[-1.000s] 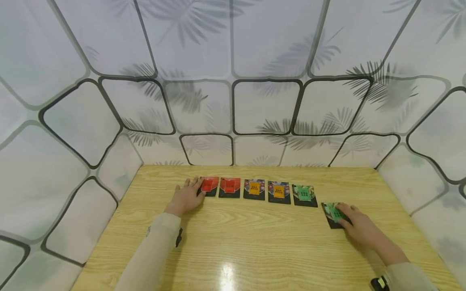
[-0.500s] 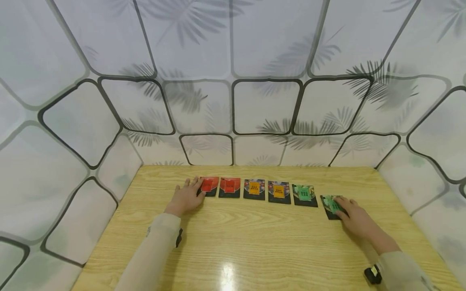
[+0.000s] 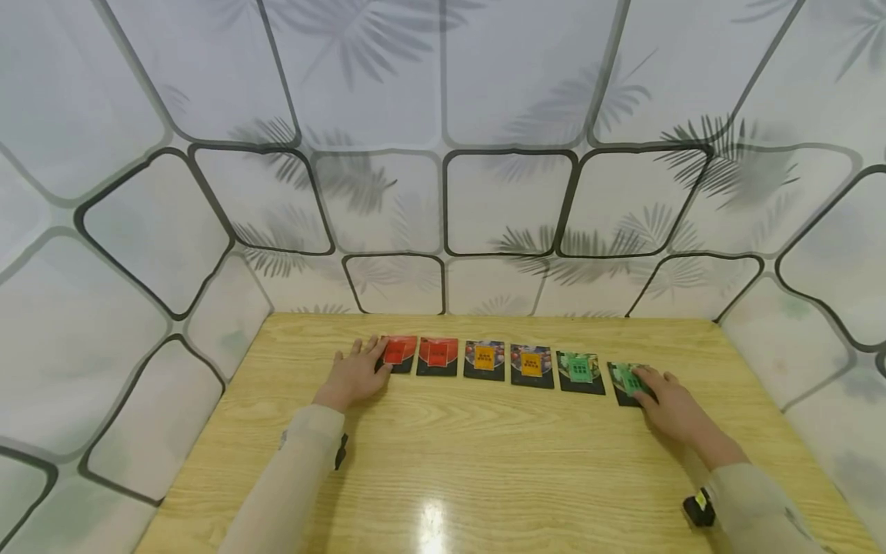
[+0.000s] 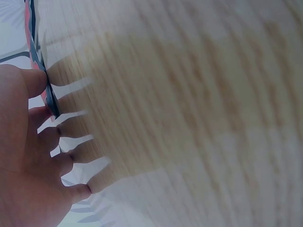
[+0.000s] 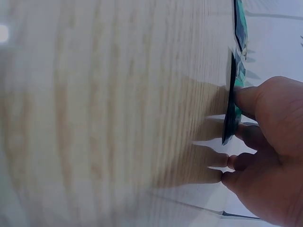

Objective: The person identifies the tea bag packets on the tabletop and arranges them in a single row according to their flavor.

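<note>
My left hand (image 3: 351, 377) lies with fingers spread at the left end of a row of flat packets, its fingertips on the left red packet (image 3: 398, 354). In the left wrist view, the thumb touches that packet's edge. At the row's right end, my right hand (image 3: 673, 409) rests its fingers and thumb on a green-labelled packet (image 3: 626, 386), covering its right side. The right wrist view shows thumb and fingertips against this green packet (image 5: 230, 116), which lies slightly tilted compared with its neighbour.
Between the hands lie another red packet (image 3: 437, 356), two orange-labelled packets, one (image 3: 484, 360) beside the other (image 3: 531, 365), and a second green packet (image 3: 581, 372). All lie on a wooden table (image 3: 443, 446). A patterned cloth wall (image 3: 505, 204) borders its back and sides.
My right hand has slid the right-hand green packet away from me and slightly left, bringing it closer to line with the row. The left hand has stayed in place.
</note>
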`<state>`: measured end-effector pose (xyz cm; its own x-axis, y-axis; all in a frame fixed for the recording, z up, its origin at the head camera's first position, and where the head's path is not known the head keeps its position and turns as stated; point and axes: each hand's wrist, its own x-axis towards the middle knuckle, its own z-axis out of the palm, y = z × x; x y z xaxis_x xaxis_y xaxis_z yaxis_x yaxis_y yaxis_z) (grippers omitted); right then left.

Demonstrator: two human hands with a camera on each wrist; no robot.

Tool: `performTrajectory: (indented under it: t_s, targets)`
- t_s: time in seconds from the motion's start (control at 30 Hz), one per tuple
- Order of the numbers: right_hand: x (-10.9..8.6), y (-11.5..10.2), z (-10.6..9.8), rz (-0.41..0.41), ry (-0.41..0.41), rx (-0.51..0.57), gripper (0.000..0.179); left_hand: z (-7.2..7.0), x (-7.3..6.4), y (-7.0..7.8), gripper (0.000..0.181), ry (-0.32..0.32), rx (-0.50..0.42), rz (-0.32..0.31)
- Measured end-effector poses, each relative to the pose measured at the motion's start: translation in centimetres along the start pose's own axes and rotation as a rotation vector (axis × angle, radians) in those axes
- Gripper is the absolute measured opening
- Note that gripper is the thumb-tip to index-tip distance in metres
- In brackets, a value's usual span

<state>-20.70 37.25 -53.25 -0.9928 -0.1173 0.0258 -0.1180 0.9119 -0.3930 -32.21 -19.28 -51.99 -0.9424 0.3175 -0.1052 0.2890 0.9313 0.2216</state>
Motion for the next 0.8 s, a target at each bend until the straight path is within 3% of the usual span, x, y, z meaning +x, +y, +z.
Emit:
performTrajectory:
  t_s: [0.8]
  targets:
    - [0.96, -0.07, -0.38, 0.016, -0.001, 0.008, 0.054, -0.43, -0.09, 0.15, 0.067, -0.026, -0.034, -0.013]
